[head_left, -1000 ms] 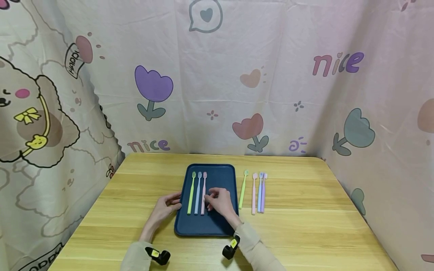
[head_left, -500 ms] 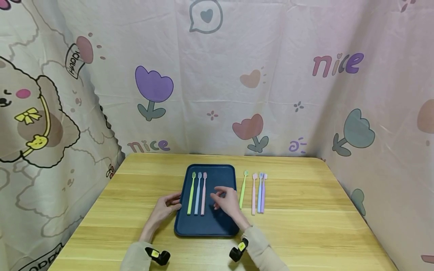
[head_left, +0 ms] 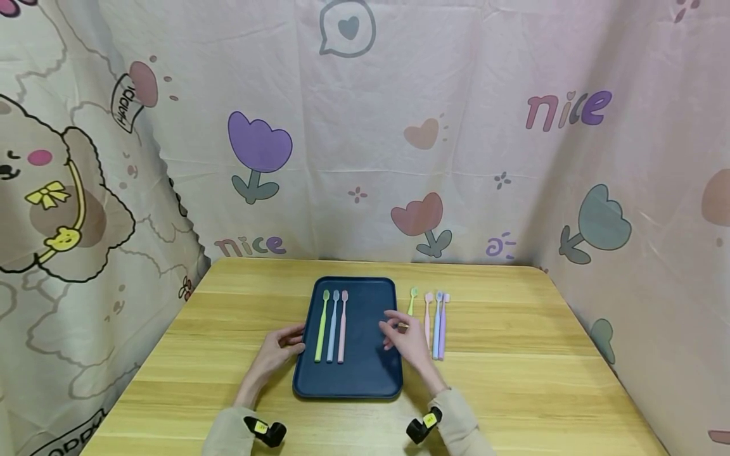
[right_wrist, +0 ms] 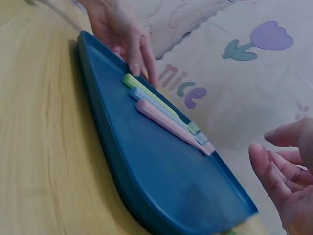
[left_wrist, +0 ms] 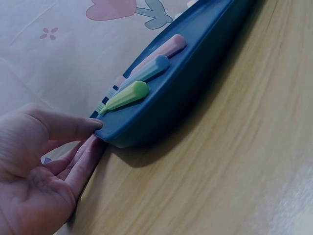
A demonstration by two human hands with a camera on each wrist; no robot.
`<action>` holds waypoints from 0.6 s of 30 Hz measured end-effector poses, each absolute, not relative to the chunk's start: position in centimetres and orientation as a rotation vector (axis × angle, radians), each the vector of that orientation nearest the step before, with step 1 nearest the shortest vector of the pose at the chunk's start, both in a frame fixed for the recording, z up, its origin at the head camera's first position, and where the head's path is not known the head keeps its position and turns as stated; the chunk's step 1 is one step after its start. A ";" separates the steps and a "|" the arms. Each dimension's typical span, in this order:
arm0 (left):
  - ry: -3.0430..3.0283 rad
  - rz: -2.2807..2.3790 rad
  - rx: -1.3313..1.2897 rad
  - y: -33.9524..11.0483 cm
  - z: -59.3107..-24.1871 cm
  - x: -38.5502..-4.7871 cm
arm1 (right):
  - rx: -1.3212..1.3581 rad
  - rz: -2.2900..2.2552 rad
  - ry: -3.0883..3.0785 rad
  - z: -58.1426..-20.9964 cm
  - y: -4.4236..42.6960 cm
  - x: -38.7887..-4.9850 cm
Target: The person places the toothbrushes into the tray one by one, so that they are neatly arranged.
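Note:
A dark blue tray [head_left: 371,373] holds a green [head_left: 322,329], a blue [head_left: 333,329] and a pink toothbrush [head_left: 342,329] side by side in its left half. My left hand [head_left: 272,354] grips the tray's left rim, thumb on top and fingers beneath in the left wrist view. Above the tray's right edge hovers my right hand [head_left: 407,339], fingers loosely bent and apart, holding nothing. It partly covers another green toothbrush [head_left: 412,301] and a pink one [head_left: 428,310] on the table. Beside them lie a blue [head_left: 437,326] and a purple toothbrush [head_left: 443,329], close together.
The wooden table [head_left: 525,367] extends on both sides of the tray. A printed curtain [head_left: 353,126] hangs behind its far edge and along the sides. Each wrist carries a small black camera.
My right hand has moved right, away from the pink toothbrush on the tray, to the tray's right edge. My left hand and the toothbrushes have stayed in place.

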State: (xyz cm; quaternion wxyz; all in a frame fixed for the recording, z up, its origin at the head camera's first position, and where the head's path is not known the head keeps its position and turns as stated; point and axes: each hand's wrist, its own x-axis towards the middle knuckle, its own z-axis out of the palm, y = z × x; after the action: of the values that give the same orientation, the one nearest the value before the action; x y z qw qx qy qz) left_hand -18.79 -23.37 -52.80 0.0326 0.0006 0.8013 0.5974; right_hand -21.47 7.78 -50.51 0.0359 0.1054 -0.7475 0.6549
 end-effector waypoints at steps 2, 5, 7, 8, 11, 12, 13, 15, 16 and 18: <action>2.465 1.839 0.003 -23.4 -52.8 -18.8 | 0.317 2.023 -2.262 -50.6 8.4 -21.5; 2.465 1.838 0.005 -23.4 -52.8 -18.8 | 0.312 2.043 -2.217 -50.8 9.3 -21.5; 2.465 1.838 0.005 -23.4 -52.8 -18.7 | 0.300 2.060 -2.190 -51.0 9.8 -21.6; 2.465 1.838 0.004 -23.4 -52.8 -18.7 | 0.297 2.060 -2.183 -51.1 10.1 -21.7; 2.466 1.841 0.003 -23.4 -52.8 -18.7 | 0.285 2.053 -2.167 -51.3 10.8 -21.7; 2.465 1.845 0.002 -23.3 -52.8 -18.7 | 0.283 2.050 -2.164 -51.3 11.1 -21.7; 2.465 1.848 0.001 -23.3 -52.8 -18.7 | 0.283 2.048 -2.161 -51.4 11.3 -21.7; 2.466 1.846 0.002 -23.3 -52.8 -18.7 | 0.274 2.050 -2.152 -51.4 11.8 -21.6; 2.466 1.849 0.001 -23.3 -52.8 -18.6 | 0.270 2.051 -2.146 -51.5 12.1 -21.6; 2.467 1.850 -0.001 -23.3 -52.8 -18.6 | 0.254 2.054 -2.138 -51.6 12.7 -21.5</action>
State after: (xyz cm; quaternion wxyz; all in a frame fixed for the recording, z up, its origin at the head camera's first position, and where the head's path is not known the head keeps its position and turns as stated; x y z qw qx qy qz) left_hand -18.62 -23.33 -52.77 0.0292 -0.0004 0.7997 0.5997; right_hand -21.47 12.67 -51.61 0.0828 0.0852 -0.7159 0.6880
